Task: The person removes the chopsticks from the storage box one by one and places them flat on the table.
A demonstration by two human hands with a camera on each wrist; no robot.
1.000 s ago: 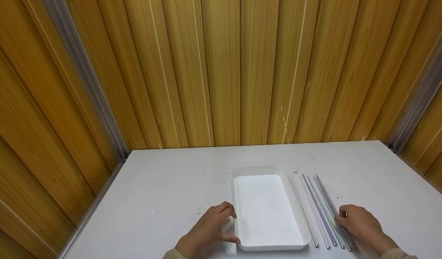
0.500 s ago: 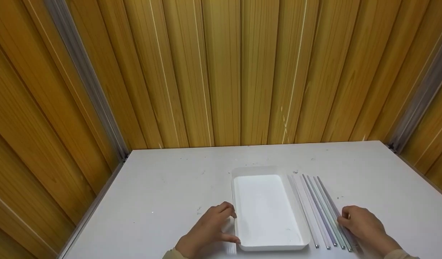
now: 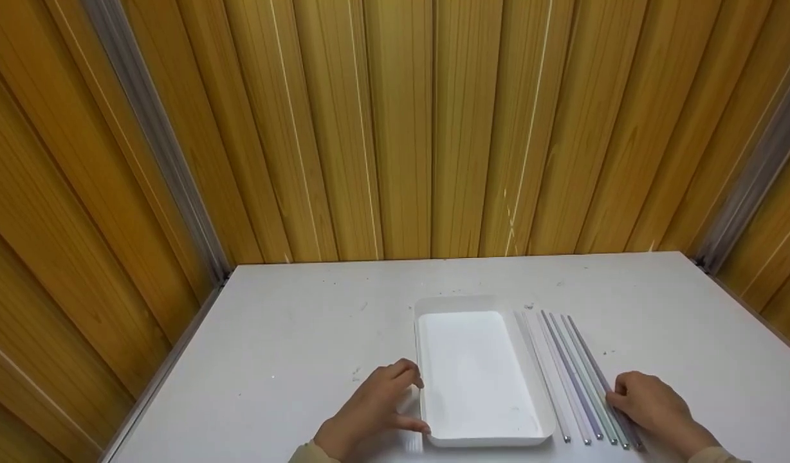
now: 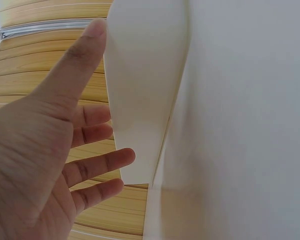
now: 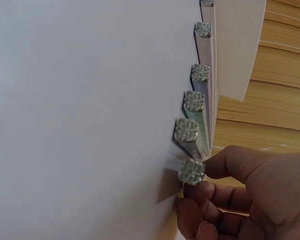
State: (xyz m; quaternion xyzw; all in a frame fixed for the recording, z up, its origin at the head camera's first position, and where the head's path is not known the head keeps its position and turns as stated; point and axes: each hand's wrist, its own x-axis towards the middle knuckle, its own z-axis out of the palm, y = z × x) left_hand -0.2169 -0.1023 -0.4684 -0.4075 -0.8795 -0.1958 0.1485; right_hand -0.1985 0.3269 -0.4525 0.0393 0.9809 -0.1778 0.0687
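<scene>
My right hand (image 3: 655, 408) pinches the rightmost chopstick (image 5: 192, 171) near its silver, patterned end, between thumb and fingers. To its left, several more pastel chopsticks (image 3: 576, 386) in white, pink, purple and green lie side by side on the table, their silver ends towards me. A shallow white rectangular tray (image 3: 491, 442) stands left of them. At the tray's left side is my left hand (image 3: 369, 408), thumb and fingers spread and touching the wall near the front corner. In the left wrist view its fingers (image 4: 110, 160) are loosely extended along the tray's wall.
The white tabletop (image 3: 292, 334) has a few small dark marks. Wood-patterned panels (image 3: 395, 128) close off the back and sides, with grey metal posts (image 3: 157, 135) at the corners.
My right hand has moved slightly right and towards me. The near end of the rightmost chopstick has come apart from its neighbour. The left hand and tray have stayed put.
</scene>
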